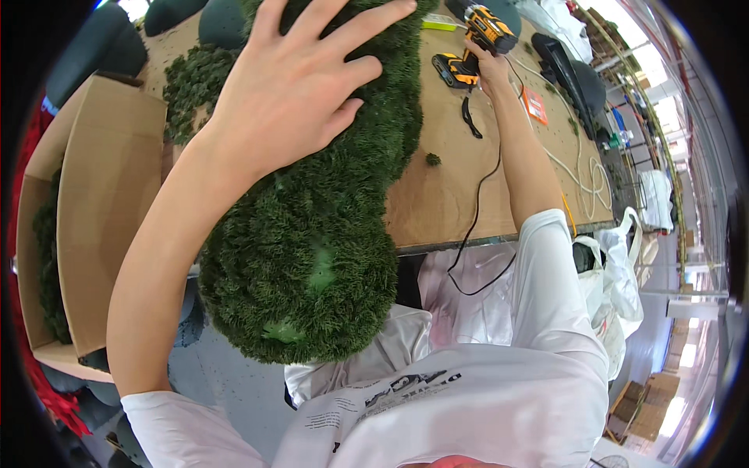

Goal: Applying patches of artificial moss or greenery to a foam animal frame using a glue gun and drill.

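Observation:
A large lobed form covered in dark green artificial foliage (312,203) reaches from the far side of the table to over my lap. Two smooth, lighter green patches show on its near lobe. My left hand (292,90) rests on its far part, fingers spread. To the right, my right hand (491,70) is wrapped round the grip of a yellow and black cordless drill (490,31), held by the table's far right side. The tip of the drill is cut off by the picture's upper edge.
A cardboard box (113,195) with green foliage inside stands at the left. Loose foliage sprigs (195,82) lie on the brown table (445,195). A black cord (477,207) hangs over the table's near edge. White cable (597,187) coils at the right, near white bags (616,288).

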A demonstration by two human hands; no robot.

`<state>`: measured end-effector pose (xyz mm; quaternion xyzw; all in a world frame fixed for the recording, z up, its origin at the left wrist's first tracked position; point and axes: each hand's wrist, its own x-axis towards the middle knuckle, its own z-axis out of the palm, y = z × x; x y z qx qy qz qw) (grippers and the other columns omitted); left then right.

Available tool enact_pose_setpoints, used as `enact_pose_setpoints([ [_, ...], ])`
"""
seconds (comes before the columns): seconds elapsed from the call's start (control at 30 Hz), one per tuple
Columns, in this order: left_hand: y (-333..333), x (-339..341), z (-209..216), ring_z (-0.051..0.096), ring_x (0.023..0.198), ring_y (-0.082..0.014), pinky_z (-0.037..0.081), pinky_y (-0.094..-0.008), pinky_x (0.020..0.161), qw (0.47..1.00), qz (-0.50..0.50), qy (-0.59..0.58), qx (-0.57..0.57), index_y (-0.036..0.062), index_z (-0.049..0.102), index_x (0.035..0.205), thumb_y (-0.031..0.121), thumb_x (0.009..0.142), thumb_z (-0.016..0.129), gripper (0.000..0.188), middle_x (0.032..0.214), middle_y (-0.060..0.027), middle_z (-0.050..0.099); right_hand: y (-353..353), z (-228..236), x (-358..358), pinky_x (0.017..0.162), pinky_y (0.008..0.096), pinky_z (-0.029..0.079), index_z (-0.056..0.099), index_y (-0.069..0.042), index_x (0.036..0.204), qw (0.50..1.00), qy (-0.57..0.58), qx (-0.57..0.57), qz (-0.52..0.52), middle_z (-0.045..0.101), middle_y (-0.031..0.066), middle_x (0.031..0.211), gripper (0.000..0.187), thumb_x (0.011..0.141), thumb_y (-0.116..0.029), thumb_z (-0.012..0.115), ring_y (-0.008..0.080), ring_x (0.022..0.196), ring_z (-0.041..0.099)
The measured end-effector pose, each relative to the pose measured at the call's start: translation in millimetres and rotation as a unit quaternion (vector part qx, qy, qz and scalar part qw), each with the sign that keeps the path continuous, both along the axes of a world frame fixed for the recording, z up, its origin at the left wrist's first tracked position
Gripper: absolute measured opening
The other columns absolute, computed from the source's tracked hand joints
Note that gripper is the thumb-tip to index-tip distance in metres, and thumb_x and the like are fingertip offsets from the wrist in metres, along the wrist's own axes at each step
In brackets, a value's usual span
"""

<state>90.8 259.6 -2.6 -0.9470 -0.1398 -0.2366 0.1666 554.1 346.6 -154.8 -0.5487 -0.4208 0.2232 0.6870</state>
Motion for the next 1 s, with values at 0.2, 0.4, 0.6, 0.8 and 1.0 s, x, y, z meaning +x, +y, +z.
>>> enact_pose_setpoints([
  [0.2, 7, -6, -11, 0.019, 0.157, -0.0393, 0.013, -0.0691, 0.123, 1.000, -0.010, -0.027, 0.005, 0.0102, 0.075, 0.090, 0.028, 0.082, 0.080, 0.021, 0.160, -0.0114, 0.042, -12, 34, -23, 0.069, 0.0330, 0.058, 0.069, -0.002, 0.098, 0.988, -0.103, -0.107, -0.044, 0.065, 0.0028, 0.079, 0.016, 0.083, -0.002, 0.073, 0.0140, 0.068, 0.063],
  [0.4, 10, -9, -17, 0.022, 0.156, -0.0379, 0.015, -0.0667, 0.123, 0.996, -0.042, -0.067, 0.031, 0.0084, 0.076, 0.088, 0.026, 0.080, 0.081, 0.020, 0.158, -0.0121, 0.046, -185, 133, -59, 0.065, 0.0294, 0.048, 0.064, 0.004, 0.095, 0.975, -0.155, -0.121, 0.108, 0.066, 0.0094, 0.076, 0.014, 0.089, -0.009, 0.066, 0.0174, 0.069, 0.062],
  [0.6, 11, -5, -16, 0.022, 0.156, -0.0380, 0.017, -0.0664, 0.123, 0.997, -0.045, -0.051, 0.032, 0.0075, 0.075, 0.087, 0.024, 0.077, 0.084, 0.021, 0.157, -0.0129, 0.046, -321, 166, -124, 0.078, 0.0346, 0.053, 0.073, -0.004, 0.099, 0.888, -0.429, -0.162, 0.021, 0.070, 0.0048, 0.088, 0.020, 0.081, -0.005, 0.065, 0.0196, 0.081, 0.066],
  [0.8, 7, -8, -22, 0.021, 0.157, -0.0362, 0.017, -0.0648, 0.125, 0.996, -0.001, -0.041, 0.073, 0.0090, 0.076, 0.091, 0.024, 0.079, 0.083, 0.021, 0.157, -0.0119, 0.044, -322, 146, -156, 0.104, 0.0407, 0.053, 0.079, -0.012, 0.118, 0.288, -0.956, -0.033, -0.044, 0.076, 0.0061, 0.122, 0.038, 0.080, -0.008, 0.083, 0.0282, 0.117, 0.070],
  [1.0, 6, -3, -21, 0.021, 0.157, -0.0348, 0.015, -0.0631, 0.126, 0.998, 0.002, -0.037, 0.053, 0.0094, 0.078, 0.095, 0.026, 0.079, 0.083, 0.024, 0.158, -0.0110, 0.044, -278, 138, -167, 0.079, 0.0333, 0.057, 0.080, -0.014, 0.109, 0.649, -0.755, -0.063, 0.077, 0.077, 0.0016, 0.100, 0.029, 0.081, -0.009, 0.083, 0.0203, 0.088, 0.073],
])
